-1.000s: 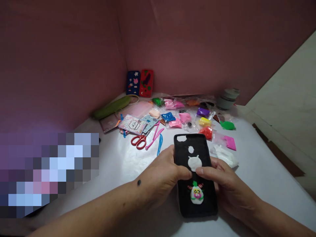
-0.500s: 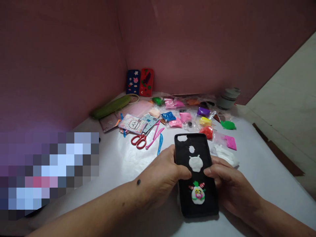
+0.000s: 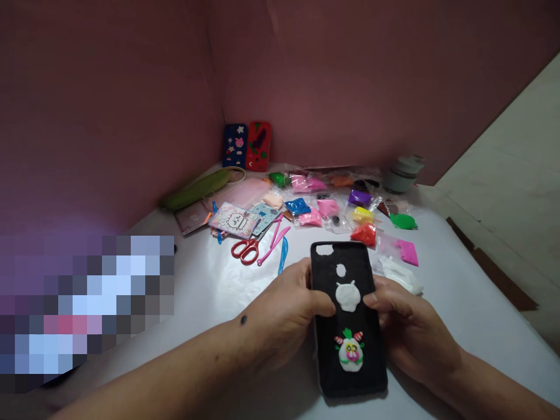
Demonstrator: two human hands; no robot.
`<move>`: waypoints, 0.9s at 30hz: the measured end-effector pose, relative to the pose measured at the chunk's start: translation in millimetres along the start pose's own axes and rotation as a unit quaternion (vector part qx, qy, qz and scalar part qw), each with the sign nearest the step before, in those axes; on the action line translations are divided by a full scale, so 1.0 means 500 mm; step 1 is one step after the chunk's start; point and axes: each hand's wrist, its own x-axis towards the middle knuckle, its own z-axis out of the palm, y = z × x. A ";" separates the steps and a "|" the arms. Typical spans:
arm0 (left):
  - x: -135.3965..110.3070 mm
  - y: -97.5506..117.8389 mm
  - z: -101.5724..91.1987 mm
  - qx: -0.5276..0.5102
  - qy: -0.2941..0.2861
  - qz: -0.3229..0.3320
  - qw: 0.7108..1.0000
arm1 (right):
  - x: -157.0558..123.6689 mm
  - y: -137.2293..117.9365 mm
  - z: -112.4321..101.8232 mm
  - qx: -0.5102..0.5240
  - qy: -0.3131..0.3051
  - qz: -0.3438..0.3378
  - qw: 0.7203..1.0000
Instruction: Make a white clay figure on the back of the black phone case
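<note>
A black phone case (image 3: 326,338) is held between both hands, its decorated back facing me. My left hand (image 3: 300,303) grips its left edge, thumb lying on the case. On the right edge my right hand (image 3: 406,321) closes, its thumb tip beside a white clay shape (image 3: 348,296) with two small points on top. Lower on the case sits a small clay figure (image 3: 351,353) with a white body, yellow and pink face, striped red-and-white horns and a green tuft. Fingers behind the case are hidden.
Red-handled scissors (image 3: 245,252), pink and blue modelling tools (image 3: 283,255) and patterned cards (image 3: 236,220) lie beyond my left hand. Several bags of coloured clay (image 3: 363,234) spread across the white table. Two decorated cases (image 3: 259,146) lean on the wall; a grey jar (image 3: 403,174) stands right.
The case has shifted slightly downward in view. My right thumb has moved a little off the white clay shape, towards the case's right edge.
</note>
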 end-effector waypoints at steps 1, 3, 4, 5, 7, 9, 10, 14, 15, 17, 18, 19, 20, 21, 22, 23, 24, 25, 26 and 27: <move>0.000 0.000 -0.001 0.000 0.000 0.003 1.000 | 0.000 0.000 0.000 0.004 0.000 0.004 1.000; 0.000 0.000 -0.002 0.003 -0.007 0.009 1.000 | -0.001 0.000 0.000 0.009 -0.009 0.005 1.000; 0.000 0.000 -0.002 0.005 -0.010 0.011 1.000 | -0.001 -0.001 -0.001 0.009 -0.016 0.005 1.000; -0.001 -0.001 -0.002 0.008 -0.010 0.012 1.000 | -0.001 -0.001 -0.001 0.006 -0.026 0.004 1.000; -0.001 -0.001 -0.002 0.009 -0.005 0.012 1.000 | -0.002 -0.002 -0.001 -0.003 -0.043 0.004 0.999; -0.002 -0.001 -0.002 0.002 -0.006 0.016 1.000 | -0.002 -0.002 -0.001 -0.010 -0.053 0.004 0.999; -0.001 -0.001 -0.001 -0.004 -0.007 0.018 1.000 | -0.002 -0.002 -0.002 -0.011 -0.057 0.005 0.998; 0.002 0.002 0.000 -0.014 0.023 0.032 0.999 | 0.000 0.002 -0.007 -0.007 -0.060 0.014 0.998; 0.003 0.003 -0.001 -0.012 0.030 0.038 0.999 | 0.000 0.004 -0.007 -0.006 -0.059 0.014 0.998; 0.004 0.005 -0.002 -0.009 0.036 0.052 0.998 | 0.002 0.006 -0.007 -0.004 -0.058 0.005 0.998; 0.004 0.005 -0.003 -0.005 0.036 0.054 0.998 | 0.003 0.007 -0.006 -0.002 -0.058 0.001 0.998; 0.004 0.005 -0.004 0.002 0.036 0.052 0.998 | 0.003 0.007 -0.005 0.001 -0.057 -0.003 0.998; 0.004 0.004 -0.005 0.011 0.036 0.049 0.998 | 0.004 0.008 -0.003 0.005 -0.055 -0.005 0.998; 0.004 0.003 -0.006 0.021 0.037 0.044 0.998 | 0.004 0.009 -0.001 0.009 -0.051 -0.008 0.999; 0.004 0.001 -0.007 0.032 0.038 0.039 0.998 | 0.004 0.010 0.001 0.013 -0.048 -0.010 0.999; 0.004 0.000 -0.007 0.042 0.039 0.037 0.998 | 0.003 0.011 0.003 0.016 -0.045 -0.013 0.999; 0.004 -0.002 -0.007 0.047 0.040 0.036 0.997 | 0.003 0.012 0.004 0.017 -0.042 -0.016 0.999; 0.004 -0.003 -0.007 0.051 0.039 0.037 0.997 | 0.002 0.014 0.006 0.018 -0.039 -0.017 0.999; 0.004 -0.004 -0.006 0.052 0.038 0.038 0.997 | 0.001 0.015 0.007 0.018 -0.036 -0.018 0.999; 0.004 -0.004 -0.005 0.053 0.036 0.037 0.997 | 0.000 0.016 0.008 0.017 -0.033 -0.019 0.999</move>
